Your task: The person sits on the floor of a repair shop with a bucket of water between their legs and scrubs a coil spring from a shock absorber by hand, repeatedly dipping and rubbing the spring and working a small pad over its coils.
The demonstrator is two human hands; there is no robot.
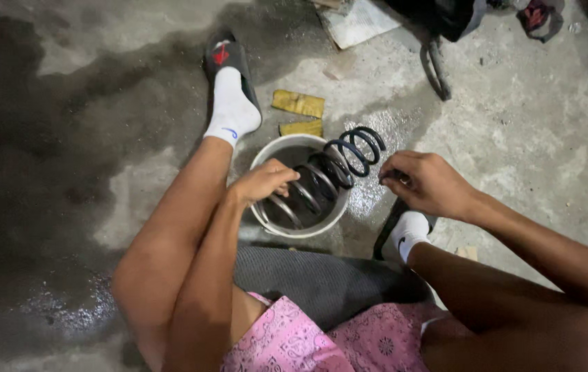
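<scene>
Wet concrete floor (528, 138), coil spring (332, 172) across bucket (266, 155), left hand (263, 182) fingers closed on its lower coils, right hand (428, 182) fingers curled beside its top.

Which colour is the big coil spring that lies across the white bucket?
The coil spring is black, slightly glossy. The head view shows it best.

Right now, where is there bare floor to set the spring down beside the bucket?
Bare concrete lies right of the coil spring, beyond the right hand. Another patch lies left of the bucket, outside the left leg, though it looks wet. Behind the bucket is crowded: yellow pads, a sandalled foot.
</scene>
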